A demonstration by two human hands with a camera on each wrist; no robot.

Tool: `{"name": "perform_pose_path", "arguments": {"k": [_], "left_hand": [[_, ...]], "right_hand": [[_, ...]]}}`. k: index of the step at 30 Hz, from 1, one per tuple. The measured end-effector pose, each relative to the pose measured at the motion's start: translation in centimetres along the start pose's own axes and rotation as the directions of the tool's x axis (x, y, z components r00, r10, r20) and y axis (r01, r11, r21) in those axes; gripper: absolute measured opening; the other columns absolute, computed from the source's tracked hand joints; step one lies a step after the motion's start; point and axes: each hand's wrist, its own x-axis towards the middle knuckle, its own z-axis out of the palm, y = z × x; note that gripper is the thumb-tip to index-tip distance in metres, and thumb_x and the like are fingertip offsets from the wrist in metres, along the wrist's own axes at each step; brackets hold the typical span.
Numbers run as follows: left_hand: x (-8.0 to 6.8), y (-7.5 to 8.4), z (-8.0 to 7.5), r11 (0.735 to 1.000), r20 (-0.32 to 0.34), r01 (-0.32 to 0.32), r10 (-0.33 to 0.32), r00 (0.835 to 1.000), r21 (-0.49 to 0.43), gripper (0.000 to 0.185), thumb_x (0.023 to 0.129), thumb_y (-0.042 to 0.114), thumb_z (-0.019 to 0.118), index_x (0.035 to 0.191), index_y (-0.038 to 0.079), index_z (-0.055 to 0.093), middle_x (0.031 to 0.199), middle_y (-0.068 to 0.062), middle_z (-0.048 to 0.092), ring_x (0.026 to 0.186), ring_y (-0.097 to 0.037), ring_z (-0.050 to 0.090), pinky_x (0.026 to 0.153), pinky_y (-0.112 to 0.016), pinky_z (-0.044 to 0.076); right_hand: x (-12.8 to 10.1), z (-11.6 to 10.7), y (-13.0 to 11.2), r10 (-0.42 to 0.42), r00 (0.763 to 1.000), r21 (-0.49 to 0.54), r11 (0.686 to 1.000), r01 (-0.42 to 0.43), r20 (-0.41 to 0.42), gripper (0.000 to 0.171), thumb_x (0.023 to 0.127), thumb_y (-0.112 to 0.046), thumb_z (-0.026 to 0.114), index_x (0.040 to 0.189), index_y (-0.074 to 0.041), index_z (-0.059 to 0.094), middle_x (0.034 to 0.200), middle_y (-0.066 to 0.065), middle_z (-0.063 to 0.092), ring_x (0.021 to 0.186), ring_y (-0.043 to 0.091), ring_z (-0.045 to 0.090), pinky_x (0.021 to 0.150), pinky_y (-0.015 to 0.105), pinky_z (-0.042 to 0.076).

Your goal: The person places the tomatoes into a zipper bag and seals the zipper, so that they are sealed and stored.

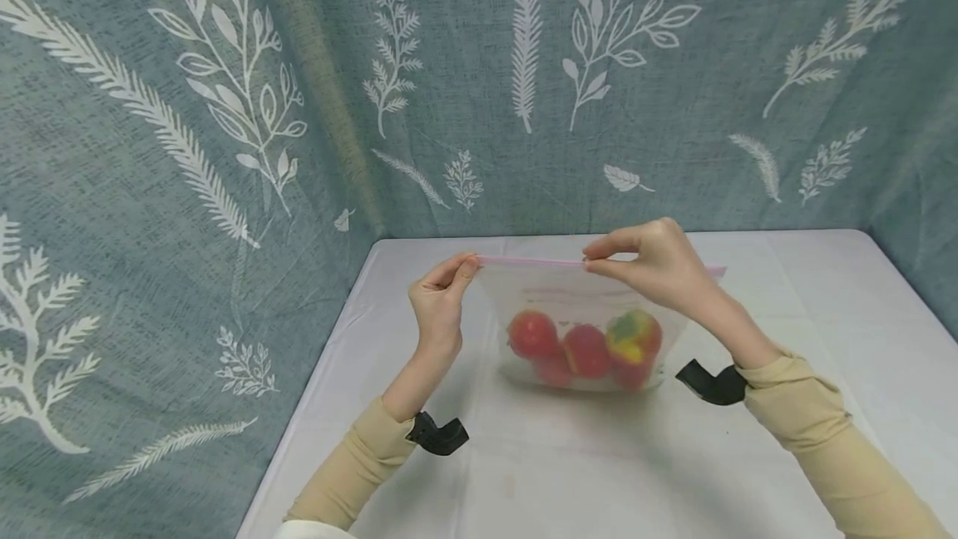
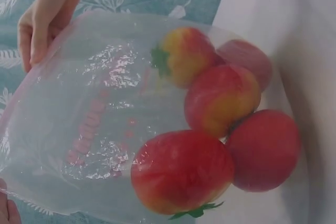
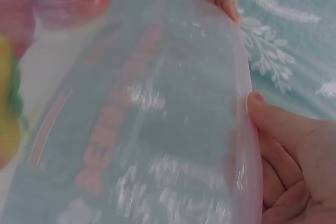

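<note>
A translucent zip bag (image 1: 554, 294) with a pink top strip and pink printing hangs between my two hands. Inside it, along the bottom, lie several red and yellow fruits (image 2: 181, 171), some with green leafy tops. My left hand (image 1: 440, 302) pinches the bag's upper left corner between thumb and fingers. With thumb and forefinger, my right hand (image 1: 659, 264) pinches the pink strip right of its middle, and the strip runs on behind that hand. In the right wrist view the right thumb (image 3: 278, 119) presses flat on the strip, its fingers behind the film.
Under the bag spreads a table with a white cloth (image 1: 539, 472). A blue-green curtain (image 1: 464, 90) with white leaf prints hangs behind it and along the left. Black bands (image 1: 714, 383) sit at both wrists.
</note>
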Motion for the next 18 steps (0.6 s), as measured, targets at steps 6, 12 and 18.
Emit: {"name": "perform_pose_path", "arguments": {"k": [6,12,18], "left_hand": [[0.1,0.0,-0.2,1.0,-0.001,0.006,-0.006,1.0,0.021,0.026,0.083,-0.002,0.069,0.076,0.022,0.075,0.069,0.012,0.072,0.07,-0.003,0.068,0.078,-0.021,0.054],[0.2,0.0,-0.2,1.0,-0.009,0.003,-0.003,1.0,0.031,0.024,0.082,-0.003,0.069,0.076,0.02,0.075,0.068,0.012,0.072,0.07,-0.003,0.068,0.077,-0.02,0.054],[0.5,-0.3,-0.4,1.0,-0.014,0.005,-0.005,1.0,0.027,0.022,0.082,-0.003,0.069,0.076,0.018,0.075,0.069,0.011,0.072,0.07,-0.004,0.068,0.077,-0.021,0.054]], "right_hand": [[-1.8,-1.8,0.8,0.034,0.999,-0.036,0.999,-0.033,0.003,0.011,0.079,-0.008,0.075,0.09,-0.011,0.077,0.084,0.003,0.075,0.08,0.017,0.071,0.065,0.017,0.053],[-3.7,-3.5,1.7,0.065,0.997,-0.066,0.996,-0.067,-0.038,0.013,0.079,-0.01,0.076,0.091,-0.014,0.077,0.085,0.002,0.075,0.082,0.005,0.069,0.07,0.004,0.046],[-5.4,-5.3,2.5,0.212,0.975,-0.037,0.976,-0.215,-0.062,0.013,0.078,-0.01,0.077,0.091,-0.013,0.077,0.09,0.006,0.075,0.084,-0.021,0.055,0.074,-0.001,0.041]]}}
